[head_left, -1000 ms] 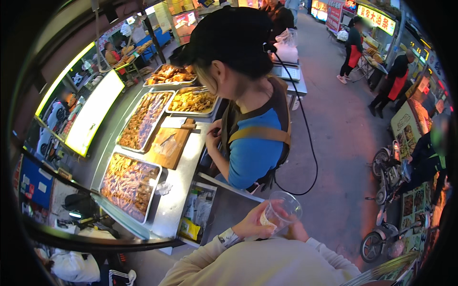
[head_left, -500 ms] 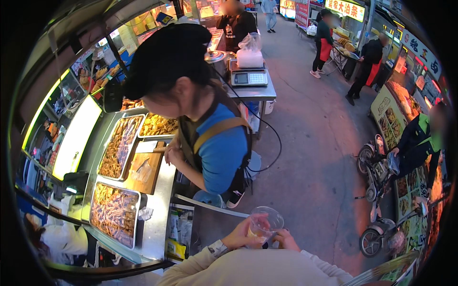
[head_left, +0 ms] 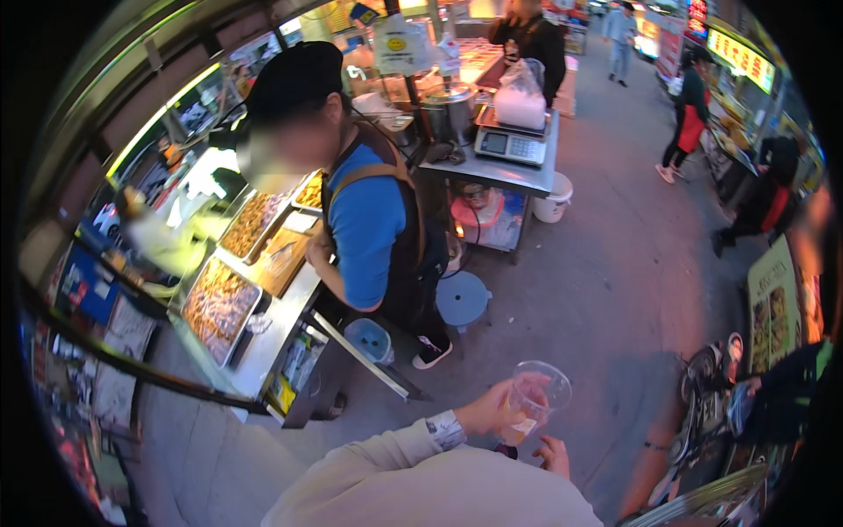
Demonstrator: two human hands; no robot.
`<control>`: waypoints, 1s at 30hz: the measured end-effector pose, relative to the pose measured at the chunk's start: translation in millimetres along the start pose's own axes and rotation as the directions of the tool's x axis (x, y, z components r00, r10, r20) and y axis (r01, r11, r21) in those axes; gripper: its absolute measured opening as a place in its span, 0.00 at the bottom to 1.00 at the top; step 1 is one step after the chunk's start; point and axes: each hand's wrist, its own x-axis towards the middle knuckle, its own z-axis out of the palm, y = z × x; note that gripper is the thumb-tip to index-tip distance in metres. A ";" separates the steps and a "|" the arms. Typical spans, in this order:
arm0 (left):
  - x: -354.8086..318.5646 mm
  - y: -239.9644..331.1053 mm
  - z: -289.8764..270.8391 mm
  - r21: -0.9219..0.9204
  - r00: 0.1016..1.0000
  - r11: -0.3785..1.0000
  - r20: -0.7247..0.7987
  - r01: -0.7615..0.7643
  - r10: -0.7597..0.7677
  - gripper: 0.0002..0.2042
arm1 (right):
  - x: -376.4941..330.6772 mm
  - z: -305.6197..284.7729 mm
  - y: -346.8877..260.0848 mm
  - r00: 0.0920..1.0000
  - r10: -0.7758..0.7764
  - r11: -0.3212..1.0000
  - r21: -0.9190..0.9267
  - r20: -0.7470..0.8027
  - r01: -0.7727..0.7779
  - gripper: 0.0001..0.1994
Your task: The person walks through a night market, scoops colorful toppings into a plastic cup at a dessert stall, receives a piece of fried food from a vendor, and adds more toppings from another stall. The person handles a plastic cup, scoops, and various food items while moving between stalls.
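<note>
A clear plastic cup (head_left: 543,386), tilted, with a small pale patch low on its side, is in my left hand (head_left: 486,411). The fingers wrap round it from the left. Just right of the cup's lower part is my right hand (head_left: 553,457), apart from it, its fingers loosely bent with nothing visible in them. Below the cup shows a small dark thing (head_left: 506,451) that I cannot make out. My own sleeve and body hide part of the right hand.
Ahead on the left, a person (head_left: 373,211) in a blue top and dark cap stands at a food counter with trays (head_left: 221,307). A low stool (head_left: 463,299) and a blue bucket (head_left: 369,341) stand nearby. Beyond is a scale (head_left: 511,145) on a metal table. A scooter (head_left: 702,395) is at right.
The view has swung left, so the stall sits differently in it. My right hand has come off the cup; my left still holds it. The person at the counter keeps leaning over it.
</note>
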 end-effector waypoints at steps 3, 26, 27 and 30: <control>45.0 27.1 -6.9 0.027 0.975 0.986 -0.152 -0.162 0.165 0.40 | 5.2 -33.8 17.7 0.999 0.011 1.000 0.020 0.033 -0.012 0.13; 288.8 69.3 -79.9 0.371 0.933 0.893 -0.147 -0.255 0.327 0.47 | 299.1 -184.0 119.7 0.970 -0.194 0.977 -0.058 0.143 0.204 0.13; 299.1 74.3 -83.4 0.367 0.941 0.900 -0.145 -0.236 0.306 0.47 | 316.5 -187.9 117.2 0.969 -0.206 0.975 -0.058 0.138 0.215 0.12; 318.1 83.0 -99.4 0.349 0.928 0.897 -0.153 -0.270 0.339 0.47 | 361.9 -192.7 107.3 0.957 -0.241 0.970 0.011 0.159 0.243 0.12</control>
